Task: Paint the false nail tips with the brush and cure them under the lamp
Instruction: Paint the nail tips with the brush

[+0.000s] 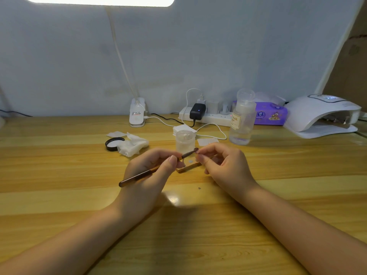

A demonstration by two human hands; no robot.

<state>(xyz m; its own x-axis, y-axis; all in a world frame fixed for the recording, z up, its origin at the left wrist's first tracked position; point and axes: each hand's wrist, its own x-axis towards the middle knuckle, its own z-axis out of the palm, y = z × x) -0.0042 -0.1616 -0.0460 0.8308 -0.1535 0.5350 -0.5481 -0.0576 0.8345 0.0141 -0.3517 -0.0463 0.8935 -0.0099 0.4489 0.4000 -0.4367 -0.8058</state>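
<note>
My left hand point(153, 171) grips a thin brown brush point(139, 176) slanting up to the right, its dark tip point(195, 150) raised in front of my right hand point(220, 165). My right fingers are curled and pinch something small at the brush tip, likely a nail tip; it is too small to make out. Below both hands a small wooden holder point(188, 167) lies on the table with round metal dots on top. The white curing lamp point(321, 116) stands at the far right, its mouth facing left.
A small clear jar point(185, 140) stands just behind the hands. A black lid point(114, 143) and crumpled wipe point(133, 145) lie to the left. Behind are a pump bottle point(242, 120), purple tissue pack point(271, 114), power strip point(206, 116), cables and a desk-lamp clamp point(137, 113).
</note>
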